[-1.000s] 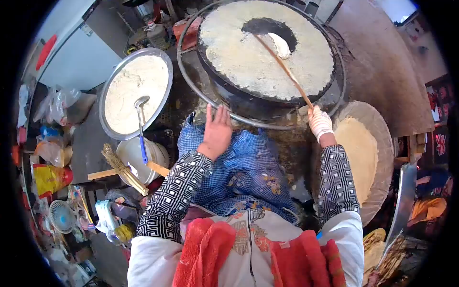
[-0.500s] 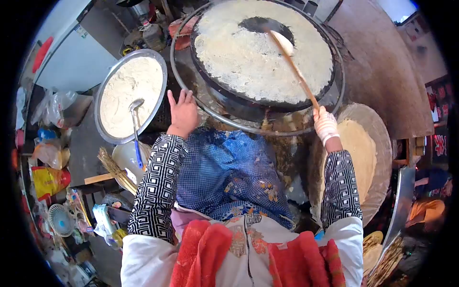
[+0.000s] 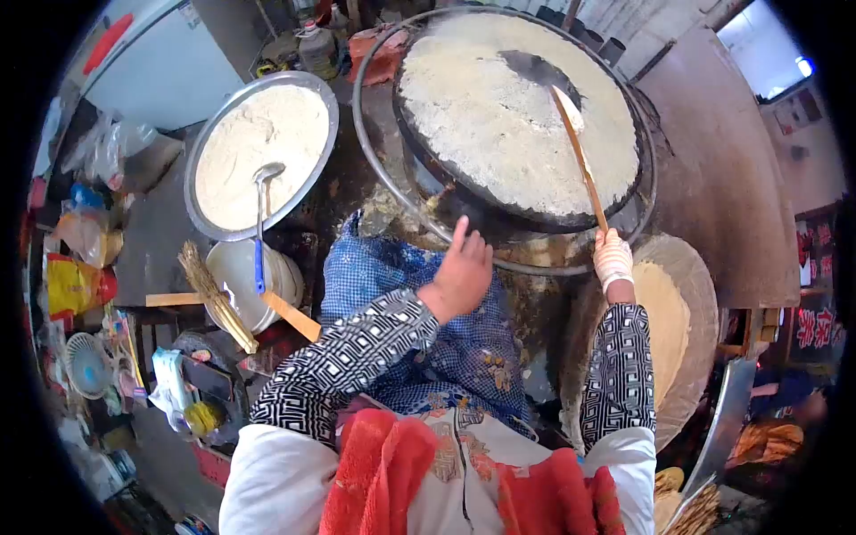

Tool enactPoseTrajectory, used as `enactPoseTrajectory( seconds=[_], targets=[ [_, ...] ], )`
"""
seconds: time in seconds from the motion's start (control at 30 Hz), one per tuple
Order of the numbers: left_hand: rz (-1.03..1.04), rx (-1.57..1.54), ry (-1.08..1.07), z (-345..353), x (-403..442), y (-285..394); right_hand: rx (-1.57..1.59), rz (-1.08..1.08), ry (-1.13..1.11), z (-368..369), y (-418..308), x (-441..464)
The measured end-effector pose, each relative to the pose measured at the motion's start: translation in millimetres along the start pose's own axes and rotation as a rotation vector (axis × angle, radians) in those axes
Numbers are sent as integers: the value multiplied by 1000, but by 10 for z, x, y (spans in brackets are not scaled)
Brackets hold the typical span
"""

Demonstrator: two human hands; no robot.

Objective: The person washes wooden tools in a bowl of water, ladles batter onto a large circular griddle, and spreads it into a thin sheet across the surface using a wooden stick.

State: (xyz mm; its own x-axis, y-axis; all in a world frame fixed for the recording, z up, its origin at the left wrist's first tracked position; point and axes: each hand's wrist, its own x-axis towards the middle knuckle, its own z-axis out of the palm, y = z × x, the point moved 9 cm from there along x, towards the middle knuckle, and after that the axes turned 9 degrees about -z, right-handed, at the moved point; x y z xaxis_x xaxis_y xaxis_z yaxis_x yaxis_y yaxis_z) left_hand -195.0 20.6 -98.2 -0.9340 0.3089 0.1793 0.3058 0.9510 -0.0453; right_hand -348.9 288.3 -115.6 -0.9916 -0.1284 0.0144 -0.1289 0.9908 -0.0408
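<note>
My right hand [image 3: 613, 260], in a pale glove or wrap, grips the lower end of a long wooden batter spreader [image 3: 587, 183]. Its far end rests near the dark bare patch [image 3: 538, 71] on a big round griddle, which is otherwise coated with a pale batter layer [image 3: 499, 134]. Before the griddle's front edge, over my checked blue apron [image 3: 379, 276], is my left hand [image 3: 464, 270]. It holds nothing, its index finger stretched out and the others partly bent. A metal ring [image 3: 379, 169] runs around the griddle.
On the left stands a metal basin [image 3: 325, 147] of pale batter with a blue-handled ladle [image 3: 259, 241] in it. Below are a white bucket [image 3: 283, 276] and a straw brush [image 3: 214, 294]. A round tray [image 3: 700, 357] with a flat pale sheet lies at right, by a brown board [image 3: 713, 169].
My left hand has moved right, away from the basin's edge to in front of the griddle. The spreader's far end has turned and shows narrower. The view has shifted slightly.
</note>
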Motion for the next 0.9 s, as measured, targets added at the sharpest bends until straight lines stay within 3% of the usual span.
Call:
enactPoseTrajectory(
  seconds=[0.1,0.13,0.23,0.37,0.5,0.63,0.67,0.77,0.9],
  targets=[
    [6,183,-103,56,-152,5,-44,-83,49,-26,-150,-95],
    [-28,188,-88,123,-196,-99,-28,8,27,85,3,-88],
    [-56,212,-106,130,-258,-390,-36,20,39,-31,91,-1],
    [-167,188,-200,155,-192,-800,-89,-86,-23,-63,-171,-52],
    [-262,195,-152,184,-163,-1232,-4,16,30,6,201,87],
    [-335,251,-126,260,-118,-1660,-43,-126,50,-117,-79,-50],
    [-367,251,-126,252,-84,-1771,-47,-99,-15,53,16,-47],
    [-450,267,-111,330,-6,-2138,-57,-13,68,65,314,6],
    [-492,238,108,100,85,-2195,-47,-141,20,-135,-60,-116]
  ],
)
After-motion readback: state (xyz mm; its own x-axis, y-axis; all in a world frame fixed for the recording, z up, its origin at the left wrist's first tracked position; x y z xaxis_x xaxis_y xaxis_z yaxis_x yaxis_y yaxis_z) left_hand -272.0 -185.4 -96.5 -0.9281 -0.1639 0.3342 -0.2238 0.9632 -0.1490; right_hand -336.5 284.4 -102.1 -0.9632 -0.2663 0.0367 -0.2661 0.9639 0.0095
